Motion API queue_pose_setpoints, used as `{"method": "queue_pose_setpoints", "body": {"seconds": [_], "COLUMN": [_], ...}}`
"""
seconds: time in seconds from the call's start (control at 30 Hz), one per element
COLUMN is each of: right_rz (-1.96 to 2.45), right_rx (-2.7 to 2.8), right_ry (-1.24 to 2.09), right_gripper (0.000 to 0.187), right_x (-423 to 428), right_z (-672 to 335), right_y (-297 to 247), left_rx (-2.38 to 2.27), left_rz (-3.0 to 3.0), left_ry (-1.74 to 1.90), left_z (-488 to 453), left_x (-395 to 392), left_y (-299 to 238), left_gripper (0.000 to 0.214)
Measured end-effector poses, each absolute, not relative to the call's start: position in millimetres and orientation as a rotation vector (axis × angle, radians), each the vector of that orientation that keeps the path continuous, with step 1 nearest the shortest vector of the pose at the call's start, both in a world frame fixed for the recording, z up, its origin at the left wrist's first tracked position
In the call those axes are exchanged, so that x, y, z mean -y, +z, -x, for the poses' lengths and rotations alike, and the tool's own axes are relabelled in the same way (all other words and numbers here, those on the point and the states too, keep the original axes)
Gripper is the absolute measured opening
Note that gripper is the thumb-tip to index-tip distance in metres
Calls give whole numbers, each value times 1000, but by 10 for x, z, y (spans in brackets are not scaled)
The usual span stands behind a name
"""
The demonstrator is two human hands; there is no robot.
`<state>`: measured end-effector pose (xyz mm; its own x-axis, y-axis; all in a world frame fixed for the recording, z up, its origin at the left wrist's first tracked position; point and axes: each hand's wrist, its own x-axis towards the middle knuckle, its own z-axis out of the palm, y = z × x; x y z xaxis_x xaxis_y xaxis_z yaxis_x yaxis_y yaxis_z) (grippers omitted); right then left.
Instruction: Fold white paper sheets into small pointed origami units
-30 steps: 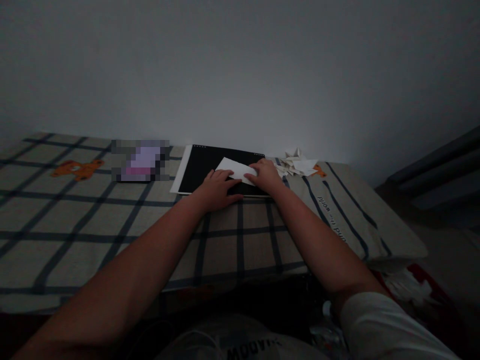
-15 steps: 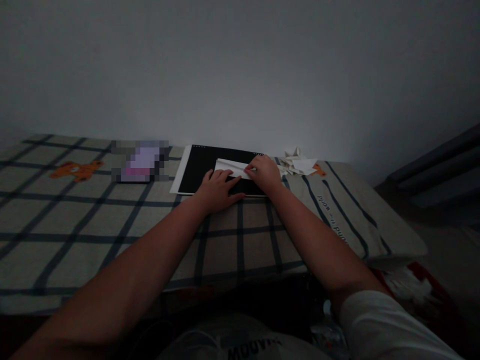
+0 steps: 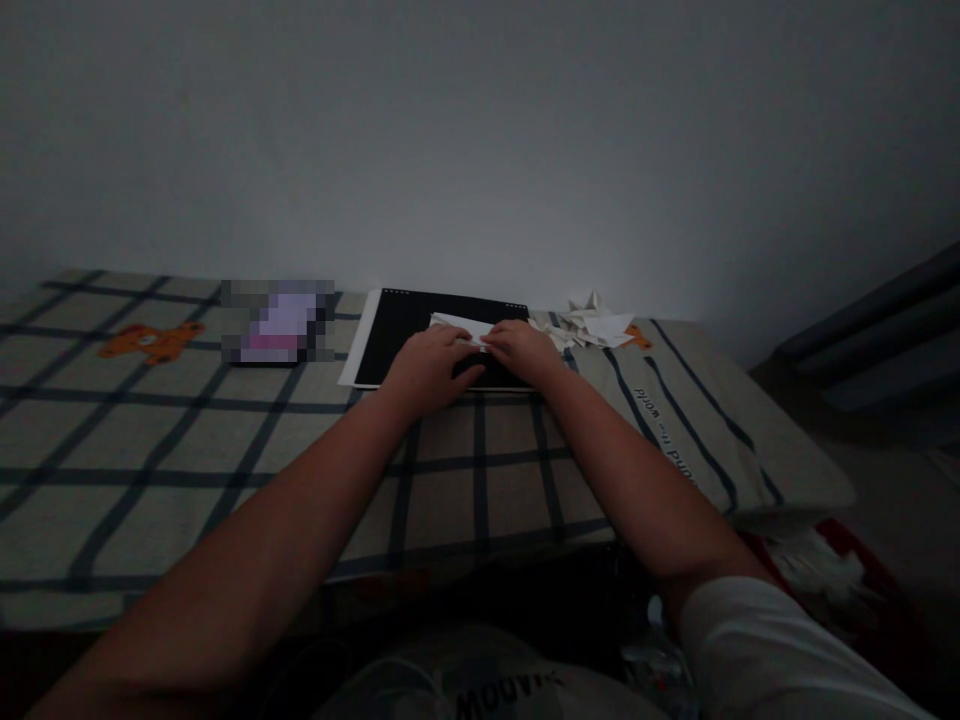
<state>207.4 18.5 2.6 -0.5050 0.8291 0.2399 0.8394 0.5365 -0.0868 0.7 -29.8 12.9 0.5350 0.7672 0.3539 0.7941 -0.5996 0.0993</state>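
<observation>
A folded sheet of white paper (image 3: 451,322) lies on a black pad (image 3: 409,312), its lower part hidden by my hands. My left hand (image 3: 429,368) rests over the paper's near side, fingers stretched to the right and thumb held apart. At the paper's right end my right hand (image 3: 521,350) has its thumb and fingertips closed on the edge. The fingertips of both hands are close together.
Several folded white paper pieces (image 3: 589,322) lie right of the pad. A phone (image 3: 279,325), partly blurred out, is on the checked tablecloth (image 3: 187,430) to the left. The wall (image 3: 480,150) stands directly behind. A red container (image 3: 832,570) holding whitish things is low on the right.
My right hand has lowered and shifted slightly left along the paper. My left hand's fingers have drawn closer together, nearer to the right hand. More of the paper is covered.
</observation>
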Motion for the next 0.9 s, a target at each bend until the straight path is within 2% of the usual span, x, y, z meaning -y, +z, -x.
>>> {"method": "queue_pose_setpoints", "body": {"seconds": [0.23, 0.57, 0.77, 0.9], "right_rz": [1249, 884, 819, 922], "right_rx": [2549, 2570, 2571, 2482], "right_ry": [31, 227, 233, 171], "right_gripper": [34, 28, 22, 32], "right_x": [-242, -146, -164, -221], "right_z": [-2128, -2062, -2072, -2099], "right_y": [-34, -7, 17, -44], "left_rx": [1481, 1648, 1523, 1454], "left_rz": [2650, 2612, 2777, 2886], "left_ry": [-329, -384, -366, -365], "left_z": [39, 49, 74, 87], "left_x": [233, 205, 150, 129], "left_y": [-41, -44, -49, -71], "left_gripper": [64, 54, 49, 55]}}
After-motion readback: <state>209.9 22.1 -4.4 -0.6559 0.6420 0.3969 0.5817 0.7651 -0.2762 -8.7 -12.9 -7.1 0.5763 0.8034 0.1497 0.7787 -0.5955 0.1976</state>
